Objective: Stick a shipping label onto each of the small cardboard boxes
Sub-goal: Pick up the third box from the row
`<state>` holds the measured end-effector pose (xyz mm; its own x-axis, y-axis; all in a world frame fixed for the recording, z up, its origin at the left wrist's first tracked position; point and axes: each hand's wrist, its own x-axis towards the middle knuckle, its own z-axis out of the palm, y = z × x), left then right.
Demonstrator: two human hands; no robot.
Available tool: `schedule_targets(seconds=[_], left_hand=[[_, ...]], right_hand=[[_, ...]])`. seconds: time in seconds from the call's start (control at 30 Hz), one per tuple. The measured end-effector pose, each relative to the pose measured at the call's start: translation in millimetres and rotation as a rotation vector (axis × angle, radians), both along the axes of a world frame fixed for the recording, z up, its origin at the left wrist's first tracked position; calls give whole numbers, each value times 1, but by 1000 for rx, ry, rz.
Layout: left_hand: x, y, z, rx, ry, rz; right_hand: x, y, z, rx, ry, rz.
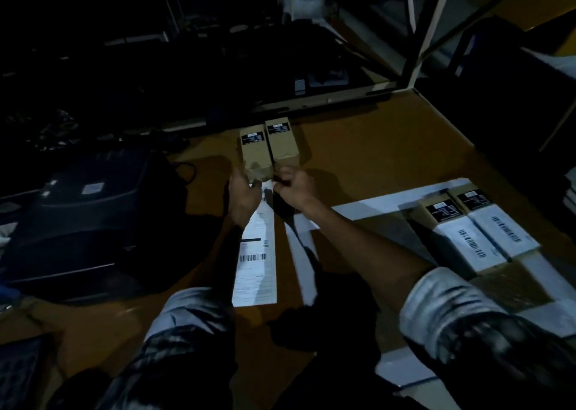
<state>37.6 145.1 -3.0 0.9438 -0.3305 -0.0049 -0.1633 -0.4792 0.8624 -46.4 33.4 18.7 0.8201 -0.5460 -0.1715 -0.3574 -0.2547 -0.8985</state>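
Left hand [244, 194] + right hand [293, 188] both pinch top end of label strip [255, 253], prob to peel one off. Two plain boxes [269, 151] just past fingers, ready. Done boxes [477, 232] far right, w/ labels on.

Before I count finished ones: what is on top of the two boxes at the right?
Each of the two boxes at the right carries a white shipping label and a small black sticker. The print is too blurred to read.

dim room, brown table [358, 160], white shelf frame [433, 29]
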Motion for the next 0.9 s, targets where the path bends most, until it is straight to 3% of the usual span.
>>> schedule_targets(seconds=[0.17, 0.37, 0.7, 0.9], left_hand=[[37, -13, -10, -127, 165, 150], [33, -26, 4, -194, 327, 99], [12, -18, 12, -456, 218, 238], [-45, -5, 37, -611, 149, 160]], right_hand=[[48, 15, -8, 132, -35, -95], [58, 23, -5, 193, -47, -204], [47, 29, 13, 263, -287, -399], [-15, 32, 33, 413, -410, -398]])
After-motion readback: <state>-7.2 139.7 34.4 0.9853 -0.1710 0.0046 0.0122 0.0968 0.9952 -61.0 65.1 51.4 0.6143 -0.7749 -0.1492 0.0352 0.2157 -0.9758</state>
